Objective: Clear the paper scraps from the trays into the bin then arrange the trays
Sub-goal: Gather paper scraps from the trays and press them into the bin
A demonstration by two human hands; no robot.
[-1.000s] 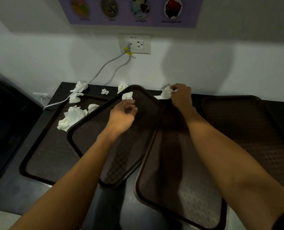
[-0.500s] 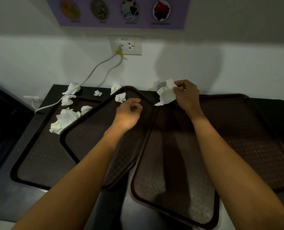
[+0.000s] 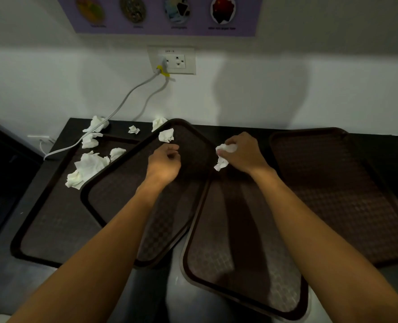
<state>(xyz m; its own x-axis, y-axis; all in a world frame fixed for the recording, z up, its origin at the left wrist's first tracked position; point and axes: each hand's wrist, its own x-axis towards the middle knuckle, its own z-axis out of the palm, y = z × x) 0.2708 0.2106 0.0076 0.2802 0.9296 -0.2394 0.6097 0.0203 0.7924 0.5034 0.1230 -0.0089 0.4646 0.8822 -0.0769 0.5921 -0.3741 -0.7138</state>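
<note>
Where the counter (image 3: pixel 384 145) comes nearest the viewer, the near tray (image 3: pixel 240 264) lies bare, its far-left edge meeting the centre tray (image 3: pixel 128 201). Left of the centre tray, partly beneath it, the left tray (image 3: pixel 53 224) carries a heap (image 3: pixel 88 166) of scraps. Right of it, well apart, the right tray (image 3: pixel 333 194) shows no paper. Over the centre tray's far half hangs the left grip (image 3: pixel 164 163), fingers curled; no paper shows in it, and whether it holds any cannot be told. Just off the centre tray's right edge, the right grip (image 3: pixel 244 155) is closed round a held scrap (image 3: pixel 222 157). A loose scrap (image 3: pixel 166 135), crumpled and without marked long axis, lies by the centre tray's far corner, just beyond the left grip. That grip is plainly the nearer, so a short forward reach should serve. Small scraps (image 3: pixel 134 129) lie past the centre tray's far-left edge.
</note>
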